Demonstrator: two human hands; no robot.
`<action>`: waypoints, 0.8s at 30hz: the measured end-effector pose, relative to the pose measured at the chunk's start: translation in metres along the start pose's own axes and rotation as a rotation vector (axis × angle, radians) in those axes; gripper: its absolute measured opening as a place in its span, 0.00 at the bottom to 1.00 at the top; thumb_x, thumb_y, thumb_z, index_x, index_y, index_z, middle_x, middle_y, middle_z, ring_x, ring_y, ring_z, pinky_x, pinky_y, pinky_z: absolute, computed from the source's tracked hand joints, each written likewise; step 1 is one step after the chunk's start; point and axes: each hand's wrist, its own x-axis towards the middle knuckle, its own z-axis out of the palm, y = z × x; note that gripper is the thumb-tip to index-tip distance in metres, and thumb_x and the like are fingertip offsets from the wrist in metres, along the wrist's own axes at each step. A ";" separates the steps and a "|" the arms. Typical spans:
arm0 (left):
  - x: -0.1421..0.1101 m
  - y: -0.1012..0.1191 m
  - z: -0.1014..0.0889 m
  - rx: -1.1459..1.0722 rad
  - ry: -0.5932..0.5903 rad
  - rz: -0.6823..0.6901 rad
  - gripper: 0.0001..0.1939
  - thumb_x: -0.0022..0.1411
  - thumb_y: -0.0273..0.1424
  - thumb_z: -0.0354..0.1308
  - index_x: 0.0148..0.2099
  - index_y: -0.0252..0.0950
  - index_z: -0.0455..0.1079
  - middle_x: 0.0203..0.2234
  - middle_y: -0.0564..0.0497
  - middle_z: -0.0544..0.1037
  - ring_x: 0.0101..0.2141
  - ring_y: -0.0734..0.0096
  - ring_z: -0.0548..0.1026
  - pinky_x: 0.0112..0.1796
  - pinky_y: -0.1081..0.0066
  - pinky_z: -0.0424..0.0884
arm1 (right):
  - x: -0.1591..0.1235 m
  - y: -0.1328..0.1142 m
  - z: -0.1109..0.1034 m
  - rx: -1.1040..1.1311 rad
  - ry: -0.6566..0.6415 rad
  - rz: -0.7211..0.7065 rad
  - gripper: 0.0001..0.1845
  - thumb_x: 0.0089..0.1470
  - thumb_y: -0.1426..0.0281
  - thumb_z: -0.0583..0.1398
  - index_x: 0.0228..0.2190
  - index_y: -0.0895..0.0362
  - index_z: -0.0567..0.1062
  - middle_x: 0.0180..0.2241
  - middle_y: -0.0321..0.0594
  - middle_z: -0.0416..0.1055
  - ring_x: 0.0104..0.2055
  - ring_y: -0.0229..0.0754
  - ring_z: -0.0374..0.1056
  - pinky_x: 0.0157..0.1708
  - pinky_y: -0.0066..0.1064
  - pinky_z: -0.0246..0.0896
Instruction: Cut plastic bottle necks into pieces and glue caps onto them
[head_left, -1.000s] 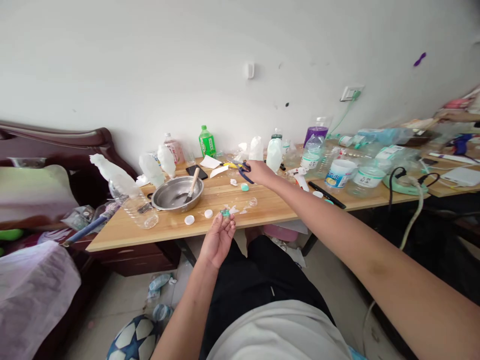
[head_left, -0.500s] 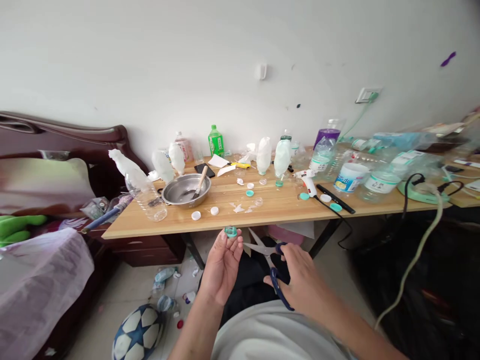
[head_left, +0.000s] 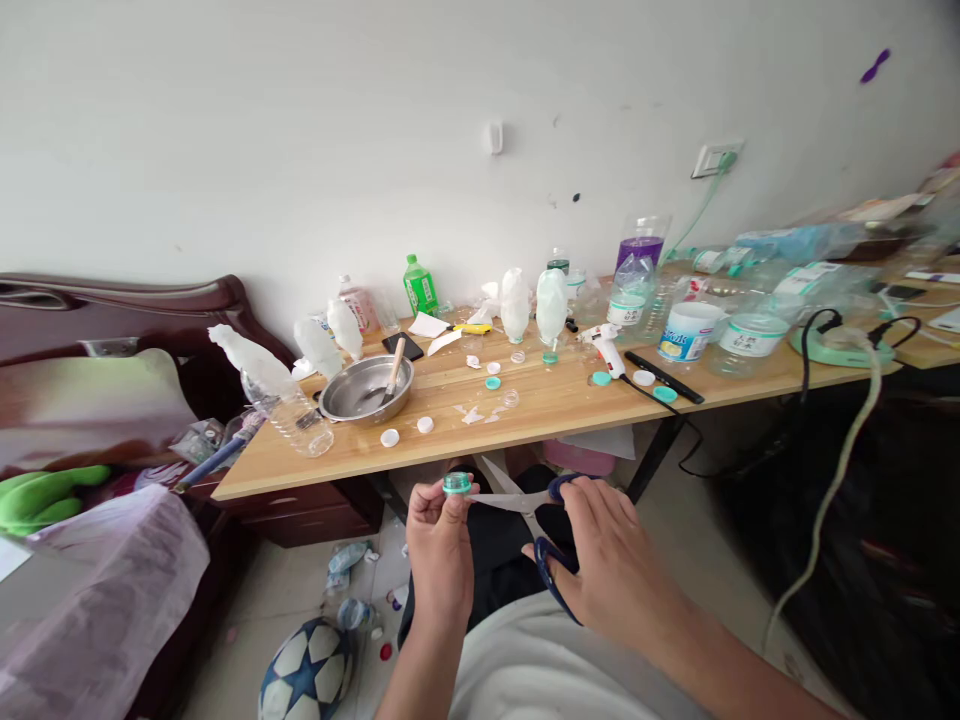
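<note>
1. Comparing with half a second before: the left hand (head_left: pixel 439 540) had turned so its back faced the camera, and the teal bottle-neck ring (head_left: pixel 457 484) sat a bit lower and closer to the scissors (head_left: pixel 525 505), whose blade tips now reached the ring instead of stopping short.
2. A second before that, the right hand (head_left: pixel 607 565) had been stretched out over the wooden table (head_left: pixel 555 405) picking up the scissors; it was now back at the lap, below the table edge.
3. Left hand pose: wrist upright, thumb and fingertips pinching the ring from its sides, ring held level in front of the table edge.
4. Right hand pose: palm down, fingers threaded through the blue scissor handles and closed round them; blades were parted in a narrow V, pointing left at the ring.
5. Ring location: in the air between table edge and lap, touching or just beside the blade tips; could not tell which.
6. On the table behind: steel bowl (head_left: pixel 365 388) with a brush (head_left: pixel 393 368) in it, loose white and teal caps, glue gun (head_left: pixel 604 345), green bottle (head_left: pixel 420 286).
</note>
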 end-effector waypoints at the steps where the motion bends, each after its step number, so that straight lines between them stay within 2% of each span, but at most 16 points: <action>1: -0.001 0.000 -0.001 0.035 -0.001 0.041 0.17 0.48 0.31 0.73 0.34 0.38 0.67 0.31 0.54 0.81 0.34 0.71 0.80 0.41 0.72 0.73 | 0.000 0.000 -0.001 0.004 -0.002 -0.002 0.21 0.56 0.61 0.59 0.46 0.60 0.64 0.43 0.53 0.67 0.47 0.56 0.62 0.48 0.50 0.58; 8: -0.004 0.004 -0.010 0.240 -0.061 0.316 0.17 0.48 0.27 0.72 0.35 0.39 0.65 0.35 0.54 0.78 0.35 0.72 0.78 0.40 0.71 0.72 | -0.003 -0.002 -0.009 0.016 -0.007 -0.037 0.21 0.56 0.61 0.59 0.47 0.60 0.65 0.43 0.52 0.67 0.47 0.57 0.63 0.49 0.51 0.58; 14: -0.004 0.006 -0.009 0.241 -0.148 0.371 0.17 0.50 0.25 0.71 0.36 0.40 0.65 0.36 0.53 0.79 0.37 0.69 0.78 0.39 0.69 0.73 | -0.005 -0.004 -0.017 0.018 -0.014 -0.065 0.20 0.56 0.60 0.58 0.46 0.59 0.65 0.43 0.52 0.68 0.45 0.56 0.63 0.46 0.49 0.58; 18: -0.003 0.007 -0.010 0.262 -0.143 0.388 0.18 0.48 0.22 0.71 0.36 0.39 0.66 0.36 0.52 0.79 0.36 0.69 0.79 0.37 0.70 0.74 | -0.006 -0.001 -0.019 0.000 -0.013 -0.084 0.19 0.57 0.58 0.58 0.45 0.59 0.66 0.44 0.53 0.68 0.46 0.57 0.63 0.45 0.49 0.58; 24: 0.001 0.003 -0.010 0.270 -0.132 0.474 0.18 0.46 0.19 0.71 0.36 0.38 0.69 0.35 0.51 0.80 0.36 0.70 0.79 0.33 0.74 0.75 | -0.005 0.002 -0.023 0.054 -0.065 -0.064 0.18 0.57 0.61 0.59 0.45 0.59 0.66 0.42 0.49 0.68 0.45 0.54 0.62 0.45 0.48 0.58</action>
